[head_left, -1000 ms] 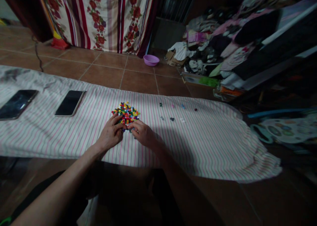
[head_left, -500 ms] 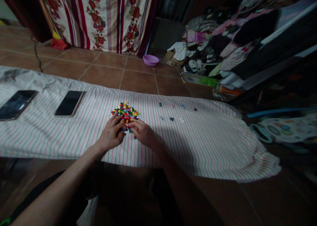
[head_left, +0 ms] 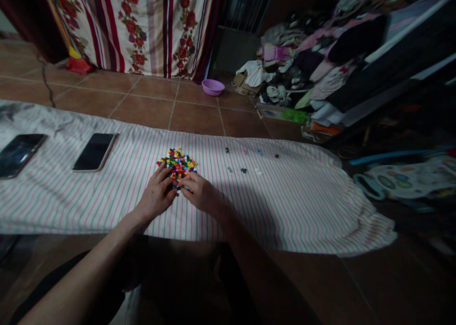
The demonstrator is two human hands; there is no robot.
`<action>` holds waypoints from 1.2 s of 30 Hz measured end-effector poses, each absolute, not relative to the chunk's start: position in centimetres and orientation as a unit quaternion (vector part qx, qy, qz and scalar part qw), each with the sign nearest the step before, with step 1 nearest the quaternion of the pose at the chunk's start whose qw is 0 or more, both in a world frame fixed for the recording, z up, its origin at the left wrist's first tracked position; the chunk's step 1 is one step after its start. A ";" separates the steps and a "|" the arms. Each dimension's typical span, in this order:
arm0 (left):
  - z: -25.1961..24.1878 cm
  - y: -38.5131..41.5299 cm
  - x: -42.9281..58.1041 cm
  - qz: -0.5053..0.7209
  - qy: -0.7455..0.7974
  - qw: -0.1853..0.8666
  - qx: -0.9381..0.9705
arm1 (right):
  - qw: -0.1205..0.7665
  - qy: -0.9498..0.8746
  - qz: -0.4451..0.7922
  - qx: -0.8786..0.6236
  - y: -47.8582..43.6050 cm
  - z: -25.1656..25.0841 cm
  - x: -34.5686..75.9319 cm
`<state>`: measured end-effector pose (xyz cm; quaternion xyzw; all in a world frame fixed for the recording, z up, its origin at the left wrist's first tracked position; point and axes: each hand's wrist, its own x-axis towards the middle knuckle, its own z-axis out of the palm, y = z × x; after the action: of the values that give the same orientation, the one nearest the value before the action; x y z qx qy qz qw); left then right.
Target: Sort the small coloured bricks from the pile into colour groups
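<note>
A heap of tiny multicoloured pieces [head_left: 180, 162], like small beads or blocks, lies on the striped cloth [head_left: 128, 173]. My left hand [head_left: 157, 192] rests at the heap's near left edge, fingers apart and touching the pieces. At the near right edge is my right hand [head_left: 198, 190], its fingertips pressed together among the pieces; whatever they pinch is hidden. To the right, small groups sit apart in two rows: green [head_left: 227, 150], pink [head_left: 244, 151], blue [head_left: 259, 151] and dark red [head_left: 276, 156] behind, with grey [head_left: 230, 169], dark grey [head_left: 243, 170] and white [head_left: 258, 171] in front.
Two phones, a black-screened one [head_left: 95, 152] and a darker one [head_left: 20, 155], lie on the cloth at left. Beyond the table, a purple basin [head_left: 213, 87] stands on the tiled floor. Piled clothes [head_left: 285, 68] fill the back right.
My right hand has shifted slightly left and nearer my left hand, along the heap's front edge. The whole view has moved a little. The sorted groups look the same.
</note>
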<state>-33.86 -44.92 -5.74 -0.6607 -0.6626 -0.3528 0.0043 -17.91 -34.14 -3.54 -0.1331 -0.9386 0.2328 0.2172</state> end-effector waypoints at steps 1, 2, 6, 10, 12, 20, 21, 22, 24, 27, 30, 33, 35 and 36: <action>-5.8 -44.9 -33.9 -0.354 -0.664 0.003 -0.659 | 0.213 -0.942 0.223 -0.132 -34.2 -3.4 -18.0; -5.8 -44.9 -33.9 -0.354 -0.666 0.002 -0.657 | 0.208 -0.945 0.214 -0.131 -34.2 -3.4 -18.1; -5.8 -45.0 -34.0 -0.355 -0.673 -0.012 -0.648 | 0.202 -0.948 0.202 -0.139 -34.3 -3.5 -18.4; -5.7 -45.0 -33.9 -0.357 -0.675 -0.020 -0.645 | 0.206 -0.946 0.207 -0.139 -34.1 -3.8 -18.6; -5.7 -45.0 -33.9 -0.361 -0.677 -0.019 -0.641 | 0.210 -0.944 0.217 -0.133 -34.1 -3.8 -18.6; -5.9 -44.9 -33.9 -0.353 -0.675 -0.007 -0.648 | 0.209 -0.946 0.198 -0.148 -34.2 -3.9 -18.8; -5.8 -44.8 -33.9 -0.350 -0.673 -0.002 -0.651 | 0.207 -0.947 0.195 -0.149 -34.2 -4.0 -18.9; -5.8 -44.8 -33.8 -0.347 -0.672 0.003 -0.654 | 0.206 -0.947 0.195 -0.150 -34.2 -4.0 -18.9; -5.6 -44.7 -33.8 -0.342 -0.673 0.011 -0.656 | 0.209 -0.945 0.200 -0.152 -34.1 -4.2 -19.0; -5.4 -44.5 -33.6 -0.338 -0.676 0.017 -0.655 | 0.223 -0.939 0.213 -0.150 -33.9 -4.5 -19.0; -5.5 -44.5 -33.5 -0.339 -0.678 0.017 -0.652 | 0.231 -0.936 0.225 -0.139 -33.8 -4.6 -18.9; -5.6 -44.5 -33.4 -0.345 -0.679 0.019 -0.648 | 0.229 -0.937 0.229 -0.129 -33.8 -4.4 -18.8; -5.8 -44.5 -33.4 -0.348 -0.679 0.020 -0.646 | 0.227 -0.938 0.228 -0.128 -33.8 -4.3 -18.8; -5.9 -44.5 -33.4 -0.349 -0.679 0.020 -0.645 | 0.225 -0.939 0.227 -0.130 -33.8 -4.2 -18.9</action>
<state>-33.42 -44.48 -5.87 -0.6452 -0.6791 -0.3495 0.0202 -18.86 -33.81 -4.25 -0.1295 -0.9387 0.2266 0.2253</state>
